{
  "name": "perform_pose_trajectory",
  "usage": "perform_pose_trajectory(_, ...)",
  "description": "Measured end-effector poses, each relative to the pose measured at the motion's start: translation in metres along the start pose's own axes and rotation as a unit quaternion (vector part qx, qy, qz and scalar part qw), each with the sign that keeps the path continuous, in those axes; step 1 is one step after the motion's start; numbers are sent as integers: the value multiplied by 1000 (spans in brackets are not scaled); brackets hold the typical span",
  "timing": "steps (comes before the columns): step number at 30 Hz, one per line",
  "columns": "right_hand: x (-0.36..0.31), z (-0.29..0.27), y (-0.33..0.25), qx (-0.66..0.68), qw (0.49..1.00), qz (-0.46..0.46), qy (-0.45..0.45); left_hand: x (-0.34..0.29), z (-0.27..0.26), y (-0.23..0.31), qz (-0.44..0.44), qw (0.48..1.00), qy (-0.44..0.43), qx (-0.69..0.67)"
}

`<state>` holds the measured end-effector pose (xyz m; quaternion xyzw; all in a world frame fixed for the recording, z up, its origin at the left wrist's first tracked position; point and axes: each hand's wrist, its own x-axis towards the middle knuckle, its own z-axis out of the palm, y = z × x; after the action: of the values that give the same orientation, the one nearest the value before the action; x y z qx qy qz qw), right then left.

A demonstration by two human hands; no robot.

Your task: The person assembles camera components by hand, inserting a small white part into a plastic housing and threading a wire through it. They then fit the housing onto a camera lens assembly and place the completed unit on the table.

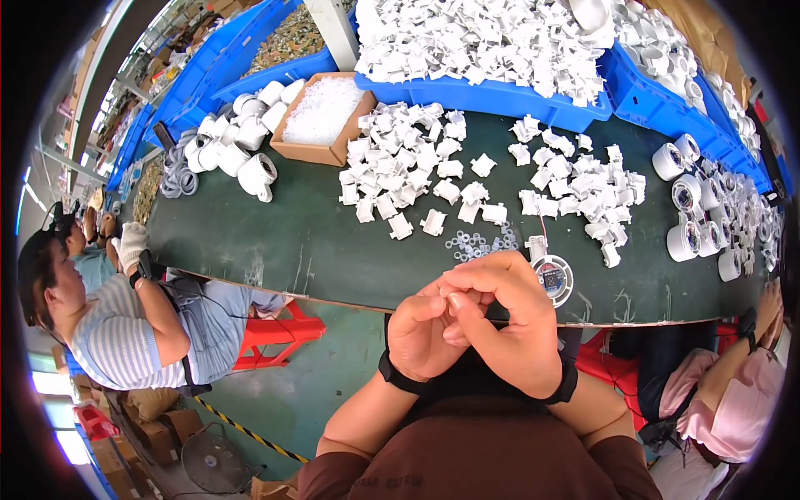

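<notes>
My left hand [419,340] and my right hand [523,335] meet in front of the table's near edge. Both have thumb and fingers pinched together, the fingertips almost touching. Whatever lies between them is too small or too hidden to make out. Just beyond my right hand, a white ring-shaped housing [567,290] with a dark circuit board in it rests on the table, a thin wire running up from it. Small translucent rings [479,245] are scattered beside it. Farther back lie two heaps of white plastic brackets, a left heap [400,154] and a right heap [583,185].
A blue bin [500,102] full of white parts stands at the back, beside a cardboard box [310,152] of translucent bits. Round white housings [685,239] crowd the right side. A person in stripes [125,333] sits at left on a red stool [283,337]; another person [725,392] is at right.
</notes>
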<state>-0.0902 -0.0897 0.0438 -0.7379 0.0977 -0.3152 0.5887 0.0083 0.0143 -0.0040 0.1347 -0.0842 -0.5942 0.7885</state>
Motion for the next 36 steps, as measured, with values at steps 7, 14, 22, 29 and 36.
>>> perform_pose_trajectory(7, 2, -2, 6, -73, 994, -82, -3, -1, -4, -3, 0, 1000, 14, 2)
perform_pose_trajectory(14, 0, -4, 6, -20, 999, -19, -25, -1, -5, -3, 10, 999, 13, -33)
perform_pose_trajectory(22, 5, -3, 6, 23, 999, 1, -33, -3, -7, -6, 28, 998, 13, -50)
perform_pose_trajectory(29, 6, -2, 9, 54, 998, 17, -34, -4, -8, -8, 33, 997, 3, -74)
perform_pose_trajectory(36, 6, 0, 5, 98, 993, 62, -32, -6, -1, -10, 60, 994, 88, 35)
